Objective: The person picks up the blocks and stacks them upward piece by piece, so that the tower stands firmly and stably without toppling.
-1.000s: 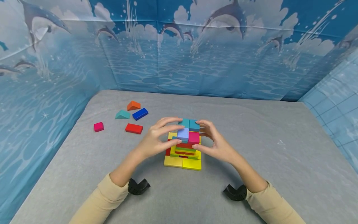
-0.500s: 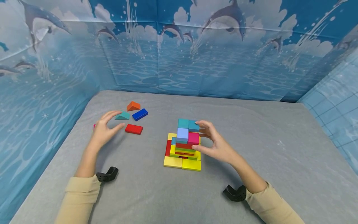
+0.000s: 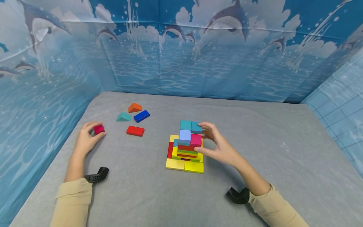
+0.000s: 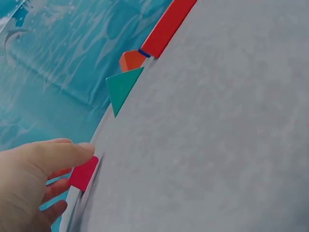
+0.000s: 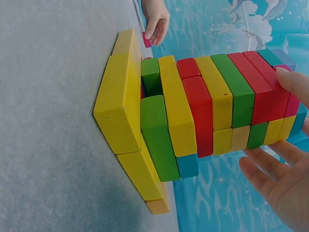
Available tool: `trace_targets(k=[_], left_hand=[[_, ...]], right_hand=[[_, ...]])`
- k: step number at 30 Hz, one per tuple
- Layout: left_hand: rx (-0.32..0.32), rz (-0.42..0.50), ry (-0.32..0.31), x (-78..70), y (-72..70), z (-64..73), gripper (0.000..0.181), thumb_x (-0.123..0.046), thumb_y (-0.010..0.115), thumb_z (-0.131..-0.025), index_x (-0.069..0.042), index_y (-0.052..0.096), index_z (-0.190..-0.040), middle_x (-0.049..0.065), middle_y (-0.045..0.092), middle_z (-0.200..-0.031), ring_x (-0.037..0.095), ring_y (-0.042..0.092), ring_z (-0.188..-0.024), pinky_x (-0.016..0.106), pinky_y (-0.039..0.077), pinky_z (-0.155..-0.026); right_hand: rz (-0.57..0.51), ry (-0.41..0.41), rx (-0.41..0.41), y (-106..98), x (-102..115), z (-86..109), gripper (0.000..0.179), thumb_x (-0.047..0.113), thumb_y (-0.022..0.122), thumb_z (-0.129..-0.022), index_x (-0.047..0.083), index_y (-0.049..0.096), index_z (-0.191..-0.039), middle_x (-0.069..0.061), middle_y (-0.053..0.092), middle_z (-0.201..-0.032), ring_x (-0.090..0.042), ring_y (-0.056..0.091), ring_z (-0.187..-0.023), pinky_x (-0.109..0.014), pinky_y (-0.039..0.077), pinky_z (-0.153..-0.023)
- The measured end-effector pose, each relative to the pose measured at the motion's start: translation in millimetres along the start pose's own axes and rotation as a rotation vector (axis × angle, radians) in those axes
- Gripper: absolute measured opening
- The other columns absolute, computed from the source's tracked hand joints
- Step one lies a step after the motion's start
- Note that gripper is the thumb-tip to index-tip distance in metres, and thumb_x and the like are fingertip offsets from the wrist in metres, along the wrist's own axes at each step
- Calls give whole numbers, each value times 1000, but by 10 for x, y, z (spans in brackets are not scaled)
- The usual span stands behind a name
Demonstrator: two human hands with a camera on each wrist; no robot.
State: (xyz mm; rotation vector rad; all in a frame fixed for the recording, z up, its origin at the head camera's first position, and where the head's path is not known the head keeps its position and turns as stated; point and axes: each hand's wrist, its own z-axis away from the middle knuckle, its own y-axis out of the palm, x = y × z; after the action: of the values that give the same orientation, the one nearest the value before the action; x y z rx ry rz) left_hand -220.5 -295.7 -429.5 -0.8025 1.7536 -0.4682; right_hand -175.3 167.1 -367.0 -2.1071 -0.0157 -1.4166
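Note:
A tower of coloured wooden blocks (image 3: 185, 137) stands upright on a base of yellow blocks (image 3: 194, 167). My right hand (image 3: 216, 145) holds its upper right side, the thumb on the front near a pink block (image 3: 196, 139) and the fingers round the side and back. In the right wrist view, fingertips (image 5: 251, 166) touch the tower's side. Far to the left, my left hand (image 3: 85, 138) pinches a small pink block (image 3: 99, 129) on the grey cloth, thumb in front and index finger behind. The left wrist view shows this pink block (image 4: 84, 174) beside the thumb.
Between the left hand and the tower lie a red block (image 3: 135, 130), a blue block (image 3: 141, 116), a teal triangular block (image 3: 123, 117) and an orange triangular block (image 3: 135, 107). A blue dolphin-print curtain (image 3: 181, 72) hangs behind the grey cloth (image 3: 269, 142).
My left hand has left the tower, swung left past the teal triangular block and closed round the pink block. My right hand stays at the tower, which looks unchanged.

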Motion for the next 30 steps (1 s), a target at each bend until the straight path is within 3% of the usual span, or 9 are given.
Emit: trace_targets(k=[4,11,15,18,21,23,26,30], left_hand=[[-11,-16,-21,52,-18,19,38,-2,68,-79,9,56,-114,29,49,-116,44,45,-109,56,35,-91],[-24,-31,-52,74,-27,30,36,-3,65,-82,9,56,-115,28,52,-111,38,49,-100,53,38,-89],[-61,-39,-56,21,-3,12,36,-11,68,-82,4,60,-114,22,57,-108,27,51,-96,42,40,-85],[-92,-1,-20,-70,29,-16,37,-13,71,-80,1,62,-113,17,59,-106,13,50,-93,29,40,-83],[-124,88,51,-244,70,-48,35,-9,73,-77,1,64,-110,16,60,-102,0,48,-89,18,38,-82],[-142,149,115,-437,99,-56,34,-3,73,-75,4,64,-107,17,60,-99,-4,47,-88,13,37,-83],[-145,224,236,-833,131,-48,32,8,72,-71,10,64,-103,21,59,-97,-2,49,-87,10,37,-82],[-94,297,398,-1299,223,-27,34,15,71,-67,11,64,-100,21,59,-97,7,52,-89,9,40,-79]], right_hand=[[2,8,0,3,-3,-6,72,4,71,-78,14,28,-135,-5,38,-136,-19,40,-121,-51,39,-95],[21,24,-4,0,-10,-3,75,0,72,-76,12,27,-135,-7,38,-136,-20,39,-121,-37,42,-95],[11,12,-2,1,13,-4,74,2,71,-77,13,28,-135,-5,38,-136,-19,39,-121,-45,41,-95],[-3,-3,3,2,19,-6,74,2,71,-77,12,27,-135,-6,37,-137,-21,39,-121,-50,40,-94],[-3,-3,3,1,16,-8,75,2,71,-76,11,27,-136,-7,36,-137,-22,39,-122,-51,40,-94],[-5,-5,0,-1,15,-7,74,2,71,-77,12,27,-136,-6,36,-137,-21,39,-122,-51,40,-94],[-8,-7,-4,-3,5,-6,73,4,71,-77,14,28,-135,-5,37,-136,-20,39,-122,-51,39,-94],[-16,-13,-6,-5,-10,-9,71,4,70,-78,14,29,-134,-5,37,-136,-21,39,-121,-51,39,-95]])
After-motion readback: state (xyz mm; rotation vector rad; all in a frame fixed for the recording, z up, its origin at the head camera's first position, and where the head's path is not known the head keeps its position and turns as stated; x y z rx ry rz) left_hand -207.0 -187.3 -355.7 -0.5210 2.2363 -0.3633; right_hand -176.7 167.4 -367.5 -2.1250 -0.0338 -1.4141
